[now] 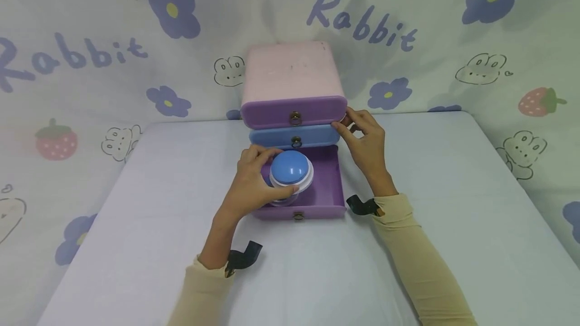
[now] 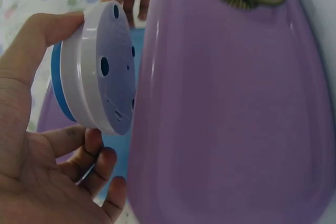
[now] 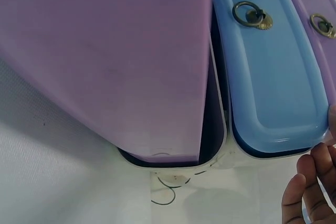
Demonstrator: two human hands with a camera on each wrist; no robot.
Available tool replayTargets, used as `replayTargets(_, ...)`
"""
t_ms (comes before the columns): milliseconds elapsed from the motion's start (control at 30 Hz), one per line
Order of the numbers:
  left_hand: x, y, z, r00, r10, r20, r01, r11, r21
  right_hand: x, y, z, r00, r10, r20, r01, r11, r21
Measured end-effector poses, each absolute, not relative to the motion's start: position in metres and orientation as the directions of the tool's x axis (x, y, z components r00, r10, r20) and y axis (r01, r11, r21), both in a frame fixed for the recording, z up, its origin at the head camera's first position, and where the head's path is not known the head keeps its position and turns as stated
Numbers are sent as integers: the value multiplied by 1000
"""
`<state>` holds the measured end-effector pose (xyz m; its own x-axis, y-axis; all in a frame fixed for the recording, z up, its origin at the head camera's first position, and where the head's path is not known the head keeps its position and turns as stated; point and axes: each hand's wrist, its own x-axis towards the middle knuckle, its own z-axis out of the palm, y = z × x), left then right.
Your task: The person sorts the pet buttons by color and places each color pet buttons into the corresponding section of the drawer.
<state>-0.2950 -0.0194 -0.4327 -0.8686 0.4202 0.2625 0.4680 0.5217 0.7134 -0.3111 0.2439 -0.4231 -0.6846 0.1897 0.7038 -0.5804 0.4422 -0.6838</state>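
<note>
A round white push button with a blue dome (image 1: 290,167) is gripped at its rim by my left hand (image 1: 251,181), thumb on the near side and fingers on the far side. It is over the pulled-out bottom purple drawer (image 1: 328,180). In the left wrist view, the white underside (image 2: 116,72) shows several dark holes beside the drawer's front. My right hand (image 1: 368,140) holds the right front corner of the drawer cabinet (image 1: 292,72), near the top purple drawer (image 1: 267,113) and the blue middle drawer (image 1: 272,136). Its fingertips also show in the right wrist view.
Each drawer front carries a brass ring pull, such as this ring pull (image 1: 295,117). The cabinet stands at the back of a white-covered table (image 1: 158,180), against a cloth backdrop printed with rabbits and flowers. Black wrist mounts (image 1: 244,255) sit on both wrists.
</note>
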Motion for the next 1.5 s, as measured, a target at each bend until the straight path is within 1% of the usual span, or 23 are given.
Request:
replayTargets(333, -294, 12, -442, -827, 471, 309, 538, 502, 677, -310, 244, -420, -690, 192, 698, -571, 447, -688)
replayTargets(500, -294, 21, -446, -824, 472, 313, 549, 530, 647, -312, 244, -419, -686, 189, 703, -572, 458, -681)
replayTargets(767, -290, 31, -450, -808, 484, 336, 581, 564, 586, -310, 239, -425, -697, 195, 690, -567, 440, -697)
replayTargets(1000, -289, 36, -452, -817, 491, 301, 568, 601, 562, -309, 240, -424, -692, 202, 693, -557, 462, -691)
replayTargets(1067, -289, 35, -451, -813, 493, 309, 574, 598, 559, -308, 240, -424, -690, 202, 695, -558, 464, -688)
replayTargets(1167, -286, 32, -446, -804, 472, 361, 588, 542, 601, -306, 240, -425, -692, 200, 694, -562, 454, -691)
replayTargets(1267, -284, 24, -440, -804, 418, 423, 586, 435, 683, -305, 239, -426, -697, 188, 692, -569, 441, -694)
replayTargets(1333, -282, 19, -438, -801, 387, 458, 589, 369, 719, -307, 239, -426, -698, 184, 692, -573, 436, -694)
replayTargets(1400, -281, 15, -438, -793, 369, 485, 599, 324, 733, -309, 240, -425, -692, 187, 697, -574, 443, -688)
replayTargets(1500, -279, 11, -441, -762, 336, 554, 642, 281, 713, -311, 242, -424, -680, 193, 707, -579, 450, -680)
